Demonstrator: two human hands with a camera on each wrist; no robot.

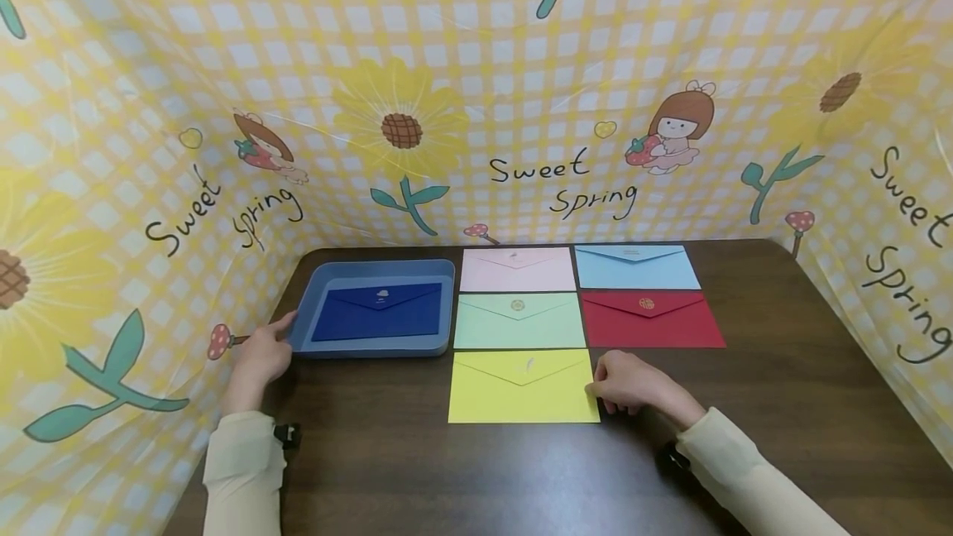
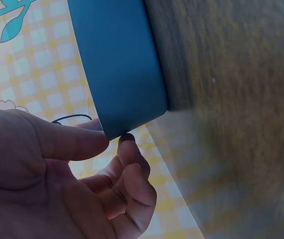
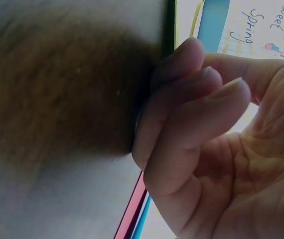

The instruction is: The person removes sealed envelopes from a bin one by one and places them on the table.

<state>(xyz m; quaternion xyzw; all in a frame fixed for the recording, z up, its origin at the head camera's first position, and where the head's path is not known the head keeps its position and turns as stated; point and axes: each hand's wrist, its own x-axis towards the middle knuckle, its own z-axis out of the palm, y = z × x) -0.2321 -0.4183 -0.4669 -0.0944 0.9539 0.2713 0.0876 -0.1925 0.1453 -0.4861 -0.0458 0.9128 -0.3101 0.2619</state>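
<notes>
At the left end of the table, my left hand (image 1: 262,356) holds the near-left corner of a blue tray (image 1: 372,350). Its thumb and curled fingers meet that corner in the left wrist view. Inside the tray lies a dark blue envelope (image 1: 378,317), flap side up. My right hand (image 1: 629,383) pinches the right edge of a yellow envelope (image 1: 514,395), which lies on the table. Curled fingers (image 3: 202,119) hide most of that grip in the right wrist view.
Beyond the yellow envelope lie mint green (image 1: 519,329), red (image 1: 655,331), pink (image 1: 517,273) and light blue (image 1: 636,273) envelopes in two columns. They rest on a dark wooden table (image 1: 417,470). Yellow checked cloth (image 1: 484,64) hangs behind and at both sides.
</notes>
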